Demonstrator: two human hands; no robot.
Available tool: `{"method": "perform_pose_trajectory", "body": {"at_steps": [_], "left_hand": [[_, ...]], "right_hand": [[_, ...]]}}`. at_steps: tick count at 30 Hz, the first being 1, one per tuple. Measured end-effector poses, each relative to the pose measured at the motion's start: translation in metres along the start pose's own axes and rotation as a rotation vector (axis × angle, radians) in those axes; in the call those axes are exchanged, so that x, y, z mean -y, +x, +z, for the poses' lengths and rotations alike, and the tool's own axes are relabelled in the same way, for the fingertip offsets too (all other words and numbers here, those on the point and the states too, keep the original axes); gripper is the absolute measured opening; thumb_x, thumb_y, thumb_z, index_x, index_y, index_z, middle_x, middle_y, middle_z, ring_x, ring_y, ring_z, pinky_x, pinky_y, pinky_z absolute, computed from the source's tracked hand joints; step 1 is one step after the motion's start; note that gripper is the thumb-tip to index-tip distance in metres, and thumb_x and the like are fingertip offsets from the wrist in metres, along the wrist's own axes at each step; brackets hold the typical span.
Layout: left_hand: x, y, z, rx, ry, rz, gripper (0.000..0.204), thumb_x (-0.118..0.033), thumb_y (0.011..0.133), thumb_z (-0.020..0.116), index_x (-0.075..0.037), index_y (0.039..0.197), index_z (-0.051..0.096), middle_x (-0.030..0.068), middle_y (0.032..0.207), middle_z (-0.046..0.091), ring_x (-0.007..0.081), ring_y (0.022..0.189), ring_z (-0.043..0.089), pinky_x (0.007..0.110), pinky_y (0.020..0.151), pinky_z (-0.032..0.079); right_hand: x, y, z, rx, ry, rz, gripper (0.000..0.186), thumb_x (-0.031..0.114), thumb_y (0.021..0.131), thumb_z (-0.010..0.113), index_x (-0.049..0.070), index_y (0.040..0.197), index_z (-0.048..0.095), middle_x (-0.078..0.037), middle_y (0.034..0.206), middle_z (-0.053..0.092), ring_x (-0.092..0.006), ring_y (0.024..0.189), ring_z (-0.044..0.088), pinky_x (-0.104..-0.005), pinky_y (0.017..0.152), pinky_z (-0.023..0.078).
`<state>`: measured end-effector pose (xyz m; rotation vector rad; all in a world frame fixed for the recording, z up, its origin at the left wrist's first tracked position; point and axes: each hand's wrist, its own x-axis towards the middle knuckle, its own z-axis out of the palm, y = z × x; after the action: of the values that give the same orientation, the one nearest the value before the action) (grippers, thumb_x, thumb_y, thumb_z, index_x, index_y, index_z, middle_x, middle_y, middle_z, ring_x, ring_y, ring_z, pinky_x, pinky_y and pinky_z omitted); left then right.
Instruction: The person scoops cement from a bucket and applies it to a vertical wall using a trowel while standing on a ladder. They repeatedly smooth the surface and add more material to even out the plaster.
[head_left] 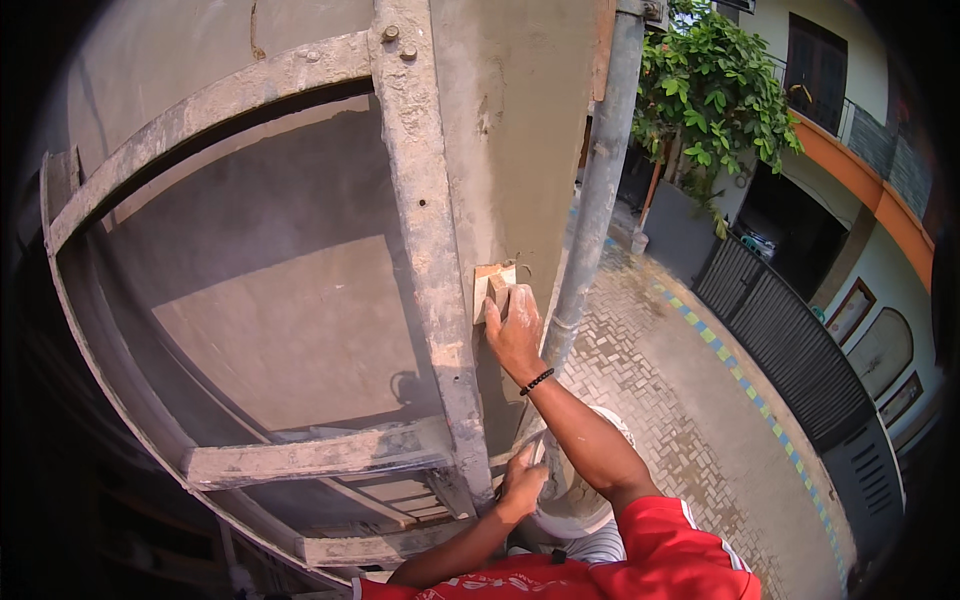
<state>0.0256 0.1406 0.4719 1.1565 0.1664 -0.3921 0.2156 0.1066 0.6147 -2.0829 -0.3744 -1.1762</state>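
R. hand point(515, 325) up front, fingers bent round the block handle of a small wooden float point(484, 284), thumb on the L side, grip firm. The float's board is up against the grey plastered wall point(540, 150), on the narrow strip btwn. the rough metal frame point(425, 200) and the grey pole point(606, 140). Pale smears on the knuckles, dark beaded bracelet point(538, 381) round the wrist, arm reaching up from the red shirt point(660, 560).

Down below, L. hand point(523, 483), well under the R., sits just beside the white bucket point(624, 424). Its fingers look curled, poss. round something greyish at the bucket's near side, but it's small and part-hidden, so can't tell what they've got, if anything. Bucket's directly under the R. forearm, which hides part of it; greyish stuff coats the inside.

Over on the L side, the frame runs wide: curved top bar, crossbars lower down, two bolts at the top of the upright, shadow slanting over the grey surface behind. Wall strip above the float looks darker on the R, paler twd. the frame.

Out R, beyond the pole: block paving point(640, 390) w/ a blue-and-yellow painted line, leafy green tree point(715, 90), dark slatted gate point(780, 340), and a pale bldg. point(870, 235) w/ an orange band.
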Motion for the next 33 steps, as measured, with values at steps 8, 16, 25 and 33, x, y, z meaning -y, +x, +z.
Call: {"method": "perform_pose_trajectory", "body": {"at_steps": [8,16,25,33], "left_hand": [[-0.006,-0.003,0.003,0.031,0.011,0.029,0.062,0.008,0.07,0.048,0.004,0.132,0.057,-0.0011,0.096,0.058,0.0061,0.076,0.046,0.021,0.065,0.039],[0.012,0.009,-0.005,0.098,0.112,0.029,0.062,0.005,0.071,0.05,0.003,0.133,0.056,0.0005,0.097,0.061,0.0058,0.071,0.047,0.022,0.061,0.039],[-0.01,0.005,0.011,0.078,0.164,0.0,0.064,0.005,0.07,0.049,0.004,0.133,0.055,0.0036,0.102,0.062,0.0072,0.074,0.049,0.022,0.062,0.04],[-0.012,0.0,0.0,0.066,0.088,0.097,0.064,0.005,0.069,0.048,0.004,0.133,0.055,0.0034,0.105,0.062,0.0073,0.077,0.05,0.022,0.064,0.041]], "right_hand": [[0.006,0.059,-0.101,0.241,-0.095,-0.341,0.032,0.005,0.084,0.066,0.005,0.115,0.06,-0.013,0.106,0.056,-0.033,0.101,0.054,-0.0436,0.085,0.042],[0.001,0.131,-0.116,0.365,-0.455,-0.603,0.024,0.011,0.089,0.062,0.009,0.113,0.061,-0.006,0.104,0.058,-0.0261,0.098,0.052,-0.0384,0.08,0.041],[-0.082,-0.022,-0.059,0.554,-0.399,-0.637,0.034,0.009,0.085,0.057,0.007,0.119,0.058,-0.008,0.108,0.056,-0.0238,0.099,0.051,-0.0414,0.081,0.041],[-0.053,-0.009,-0.088,0.478,0.58,0.394,0.032,0.023,0.092,0.067,-0.001,0.111,0.062,-0.013,0.098,0.068,-0.024,0.089,0.067,-0.0346,0.082,0.05]]}}
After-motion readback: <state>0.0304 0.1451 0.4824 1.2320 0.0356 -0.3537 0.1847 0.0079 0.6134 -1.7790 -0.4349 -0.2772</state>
